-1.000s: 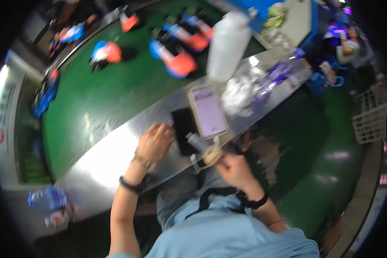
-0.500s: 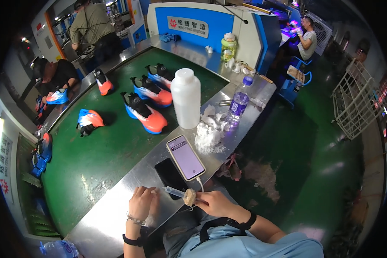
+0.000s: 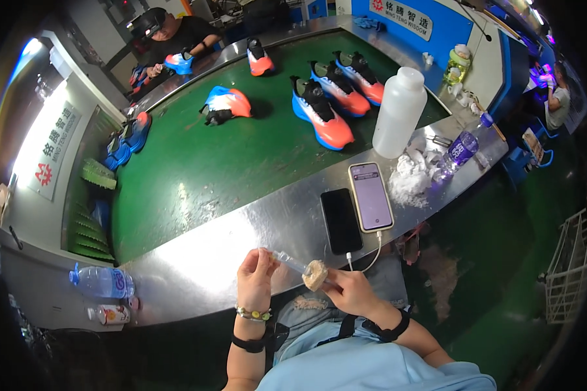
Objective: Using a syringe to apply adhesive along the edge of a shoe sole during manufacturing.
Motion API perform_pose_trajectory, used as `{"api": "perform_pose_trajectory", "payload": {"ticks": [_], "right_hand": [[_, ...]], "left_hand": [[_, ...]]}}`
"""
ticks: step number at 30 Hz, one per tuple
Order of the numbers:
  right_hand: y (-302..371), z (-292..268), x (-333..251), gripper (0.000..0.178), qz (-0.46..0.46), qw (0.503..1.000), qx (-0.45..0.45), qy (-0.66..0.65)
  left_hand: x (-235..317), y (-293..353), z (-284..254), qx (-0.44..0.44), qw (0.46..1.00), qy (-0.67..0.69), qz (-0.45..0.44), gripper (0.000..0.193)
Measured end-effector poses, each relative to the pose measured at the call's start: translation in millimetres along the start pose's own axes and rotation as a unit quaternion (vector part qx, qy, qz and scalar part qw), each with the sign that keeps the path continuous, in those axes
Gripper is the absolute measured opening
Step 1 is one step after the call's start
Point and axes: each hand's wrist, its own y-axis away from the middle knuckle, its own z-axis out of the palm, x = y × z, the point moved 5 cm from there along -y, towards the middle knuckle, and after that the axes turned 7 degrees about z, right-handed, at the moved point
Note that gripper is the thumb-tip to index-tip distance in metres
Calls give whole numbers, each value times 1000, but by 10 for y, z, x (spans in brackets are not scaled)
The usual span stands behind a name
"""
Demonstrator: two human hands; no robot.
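My right hand (image 3: 357, 292) is closed round the rear of a clear syringe-like tube (image 3: 289, 261), which points left over the near edge of the metal counter. A rough tan ring (image 3: 315, 275) sits round the tube, just ahead of my right fingers. At the tube's thin front end, the fingers of my left hand (image 3: 255, 274) are pinched together on the tip; they hide part of it. Beyond my hands lie a dark phone (image 3: 341, 222) and a lit phone (image 3: 372, 197) in a pale case, both with white cables plugged in.
A white plastic bottle (image 3: 400, 114), white crumpled scraps (image 3: 411, 179) and a purple-labelled bottle (image 3: 462, 148) stand along the counter. Orange-blue shoes (image 3: 323, 120) rest on the green belt (image 3: 176, 176). Across it, a person (image 3: 176, 39) handles a shoe. A water bottle (image 3: 102, 281) lies at left.
My view has swung left, so the scene sits further right. My left hand has come up to the tube's tip and pinches there; before, it was apart from it, over the counter.
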Motion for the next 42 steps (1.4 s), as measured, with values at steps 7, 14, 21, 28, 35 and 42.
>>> {"api": "perform_pose_trajectory", "payload": {"ticks": [7, 14, 21, 28, 35, 42], "right_hand": [[37, -12, -116, 28, -22, 1000, 6, 1], [66, 8, -189, 27, -19, 1000, 4, -16], [49, 26, -187, 26, -19, 1000, -3, -21], [-9, 24, -174, 26, -8, 999, -22, -26], [-72, 0, -121, 28, -15, 1000, -11, -4], [-43, -25, -103, 27, -4, 1000, -11, 18]], "left_hand": [[136, 4, 64, 11, 997, -47, 66, 15], [300, 16, 121, -45, 988, -79, 122, 14], [351, 20, 141, -51, 987, -63, 140, 18], [372, -40, 122, -49, 985, -89, 139, 18], [461, -80, 157, -47, 966, -172, 188, 13], [492, -163, 143, -106, 931, -295, 188, 9]]}}
